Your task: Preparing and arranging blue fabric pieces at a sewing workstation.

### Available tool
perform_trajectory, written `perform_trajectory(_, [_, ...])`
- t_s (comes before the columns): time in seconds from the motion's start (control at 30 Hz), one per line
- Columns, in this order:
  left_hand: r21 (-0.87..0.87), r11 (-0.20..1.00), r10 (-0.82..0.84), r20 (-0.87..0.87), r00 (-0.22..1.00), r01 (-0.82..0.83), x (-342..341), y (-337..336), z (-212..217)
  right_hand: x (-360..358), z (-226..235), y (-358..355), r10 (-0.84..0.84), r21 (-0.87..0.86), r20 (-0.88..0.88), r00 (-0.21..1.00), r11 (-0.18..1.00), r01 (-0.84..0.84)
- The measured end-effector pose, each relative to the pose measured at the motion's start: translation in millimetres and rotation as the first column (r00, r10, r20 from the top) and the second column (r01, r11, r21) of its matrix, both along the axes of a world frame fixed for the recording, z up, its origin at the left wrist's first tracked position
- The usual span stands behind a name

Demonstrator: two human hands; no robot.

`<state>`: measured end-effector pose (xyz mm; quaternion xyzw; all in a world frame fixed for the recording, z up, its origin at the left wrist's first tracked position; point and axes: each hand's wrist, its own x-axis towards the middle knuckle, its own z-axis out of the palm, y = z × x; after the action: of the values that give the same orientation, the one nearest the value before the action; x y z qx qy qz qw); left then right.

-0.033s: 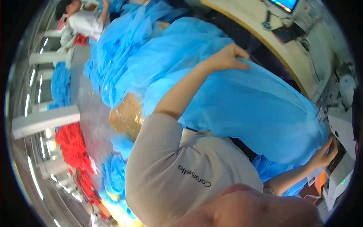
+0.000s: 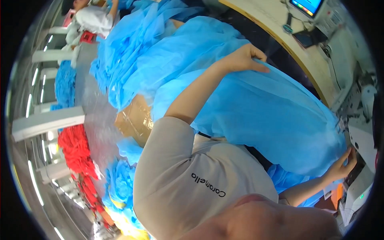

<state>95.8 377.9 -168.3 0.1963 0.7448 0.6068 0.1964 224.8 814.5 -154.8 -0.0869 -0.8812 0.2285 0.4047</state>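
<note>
Blue sheer fabric (image 2: pixel 248 108) extends across the wearer's front, its right end beside the white machine (image 2: pixel 362 134). A cream worktop (image 2: pixel 256 12) lies beyond the fabric. The left hand (image 2: pixel 242 58) is positioned at the fabric's far edge, which is pinched between thumb and fingers. The right hand (image 2: pixel 342 166) is located at the right end, near the machine, fingers bent; whether they pinch cannot be determined.

Thin, matt, wrinkled blue cloth (image 2: pixel 240 106)
</note>
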Motion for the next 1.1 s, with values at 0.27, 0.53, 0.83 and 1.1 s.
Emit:
perform_trajectory(0.27, [-0.478,0.758,0.111,-0.576,0.81,-0.444,-10,-37,17,6,-6,1,-0.215,0.059,0.178,0.96,0.976,0.208])
perform_trajectory(0.53, [-0.006,0.866,0.338,-0.729,0.596,-0.499,-29,-1,8,-1,0,-43,0.188,-0.486,0.242,0.952,0.873,-0.049])
perform_trajectory(0.83, [-0.036,0.935,0.205,-0.754,0.624,-0.352,-32,60,20,56,9,-11,0.247,-0.885,-0.013,0.969,0.448,-0.126])
perform_trajectory(1.1, [-0.238,0.964,-0.058,-0.615,0.787,-0.115,-5,133,36,106,11,18,-0.334,-0.634,0.297,0.894,0.631,0.446])
